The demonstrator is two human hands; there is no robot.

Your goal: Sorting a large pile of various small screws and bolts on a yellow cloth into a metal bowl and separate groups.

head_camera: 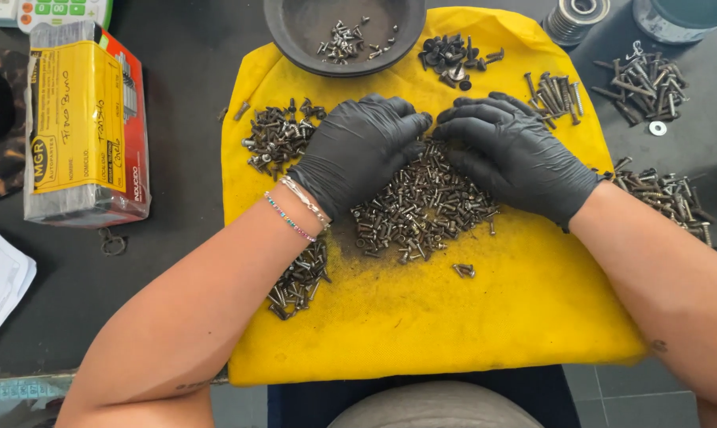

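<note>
Steel screws [422, 202] lay heaped mid-cloth [453, 333] under both gloved hands — left hand [358, 150] and right hand [517, 154] spread flat, gripping nothing. Judged small, hard, slippery — best pinched singly at the pile's edge.

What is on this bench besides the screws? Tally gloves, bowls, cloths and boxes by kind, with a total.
Black gloves: 2, on the left hand and the right hand
Dark bowl: 1
Yellow cloth: 1
Red and yellow box: 1
Total: 5
</note>
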